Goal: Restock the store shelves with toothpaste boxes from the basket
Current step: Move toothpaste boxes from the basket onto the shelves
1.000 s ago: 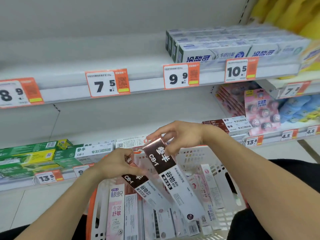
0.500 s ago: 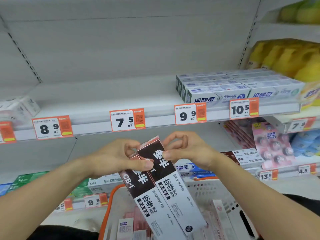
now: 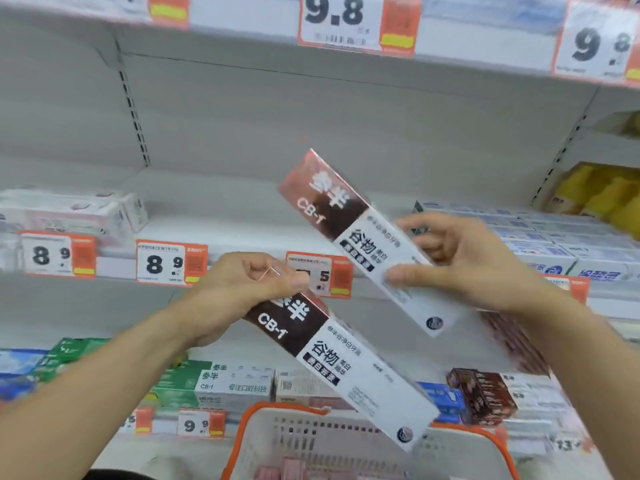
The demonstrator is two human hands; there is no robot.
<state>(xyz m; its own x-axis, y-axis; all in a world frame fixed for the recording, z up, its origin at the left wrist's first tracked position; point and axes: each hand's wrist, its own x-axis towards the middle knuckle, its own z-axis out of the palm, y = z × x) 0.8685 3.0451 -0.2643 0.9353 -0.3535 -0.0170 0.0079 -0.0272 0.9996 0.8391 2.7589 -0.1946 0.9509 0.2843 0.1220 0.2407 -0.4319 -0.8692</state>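
Two boxes: I count a pair of matching brown-and-white toothpaste cartons, one in each hand, both tilted with the brown end up and to the left.
Upper box: I see it held in front of the middle shelf, its white lower half lying between the right thumb and the other right fingers, its brown end sticking out well past the fingertips.
Right hand: thumb pressed on the printed face, the other fingers curled behind the far edge, so the carton is pinched between them.
Lower box: its brown top end sits under the left fingertips, the long white body running down and right from them to above the basket.
Left hand: fingers bunched together and curled over the carton's top corner, thumb tip meeting them there; I read that as a pinch on the end.
Gap: the two cartons are apart, the upper one just beyond the left fingertips.
Basket: white mesh with an orange rim, below both hands; pink packs show inside it.
Middle shelf: bare white board behind the fingers, pale boxes stacked beyond the right hand.
Price tags: orange-and-white, along the shelf edge just behind the left knuckles.
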